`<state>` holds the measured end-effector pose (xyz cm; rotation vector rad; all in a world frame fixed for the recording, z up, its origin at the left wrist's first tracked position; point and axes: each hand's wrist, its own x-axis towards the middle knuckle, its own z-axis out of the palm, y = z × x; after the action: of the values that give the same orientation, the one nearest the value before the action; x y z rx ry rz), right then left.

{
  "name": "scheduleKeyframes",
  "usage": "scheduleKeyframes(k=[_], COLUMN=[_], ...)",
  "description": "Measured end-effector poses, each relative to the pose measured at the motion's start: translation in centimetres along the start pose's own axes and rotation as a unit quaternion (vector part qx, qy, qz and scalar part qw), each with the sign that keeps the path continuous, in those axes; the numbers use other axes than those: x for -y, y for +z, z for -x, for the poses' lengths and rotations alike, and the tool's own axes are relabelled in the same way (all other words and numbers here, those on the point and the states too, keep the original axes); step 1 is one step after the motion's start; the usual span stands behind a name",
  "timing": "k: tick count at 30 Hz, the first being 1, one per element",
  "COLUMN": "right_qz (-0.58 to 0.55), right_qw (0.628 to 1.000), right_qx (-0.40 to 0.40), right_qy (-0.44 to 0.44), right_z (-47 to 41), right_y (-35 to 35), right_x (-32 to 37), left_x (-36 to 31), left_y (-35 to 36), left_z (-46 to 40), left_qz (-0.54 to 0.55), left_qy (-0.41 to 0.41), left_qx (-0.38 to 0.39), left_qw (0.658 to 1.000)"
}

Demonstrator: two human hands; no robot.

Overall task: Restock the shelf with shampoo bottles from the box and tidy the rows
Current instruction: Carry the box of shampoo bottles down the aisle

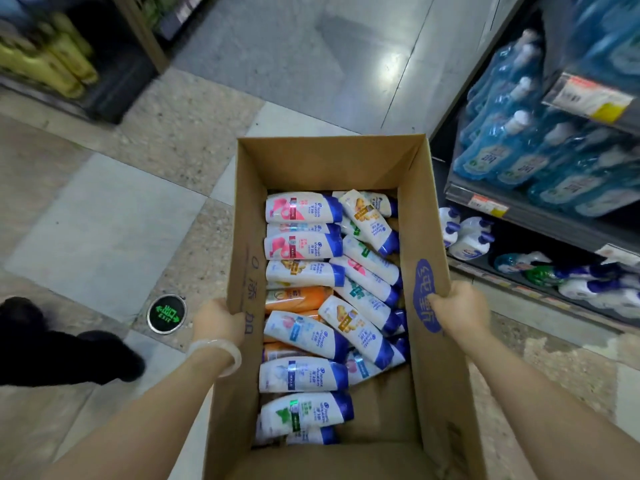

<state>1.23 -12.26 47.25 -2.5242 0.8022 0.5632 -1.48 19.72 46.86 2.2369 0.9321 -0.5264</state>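
Observation:
An open cardboard box (pixel 332 161) fills the middle of the head view, held above the floor. Inside lie several white shampoo bottles with blue caps (pixel 303 207), stacked on their sides in two rough columns, with an orange bottle (pixel 298 297) among them. My left hand (pixel 218 320), with a pale bangle at the wrist, grips the box's left wall. On the right wall, my right hand (pixel 460 308) grips the top edge beside a blue printed mark.
A store shelf (pixel 540 216) stands at the right with blue liquid bottles (pixel 502 157) above and white pump bottles (pixel 471 240) below. Another shelf with yellow bottles (pixel 52 60) is far left. A dark shoe (pixel 100 358) and a round exit floor light (pixel 167 313) lie left of the box.

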Motion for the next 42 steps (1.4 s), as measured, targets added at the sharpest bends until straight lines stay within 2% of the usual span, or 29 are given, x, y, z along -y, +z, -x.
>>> scheduleKeyframes(k=[7,15,25,34,42], right_qz=[-0.015,0.021,-0.015,-0.031,-0.055], right_qw=[0.999,0.997,0.994,0.996,0.995], right_qx=[-0.011,0.025,0.010,-0.041,-0.072], right_qy=[-0.049,-0.075,-0.112,-0.077,-0.033], right_z=[-2.3,-11.4,-26.9,-43.9,-58.0], right_y=[-4.6,-8.1,-15.2,-19.4,-26.0], right_x=[10.2,22.2,40.0,54.3,62.8], left_x=[-5.6,-14.3,-31.2,-49.3,-66.0], left_y=[-8.4,-12.5,-19.5,-23.1,-23.7], left_z=[-4.7,-12.9,-28.7,-47.4,-59.2], left_qz=[0.006,0.036,-0.002,0.026,-0.036], left_qy=[0.012,-0.019,-0.004,0.018,0.076], left_qx=[-0.029,-0.041,-0.092,-0.086,-0.048], left_qw=[0.999,0.998,0.996,0.996,0.995])
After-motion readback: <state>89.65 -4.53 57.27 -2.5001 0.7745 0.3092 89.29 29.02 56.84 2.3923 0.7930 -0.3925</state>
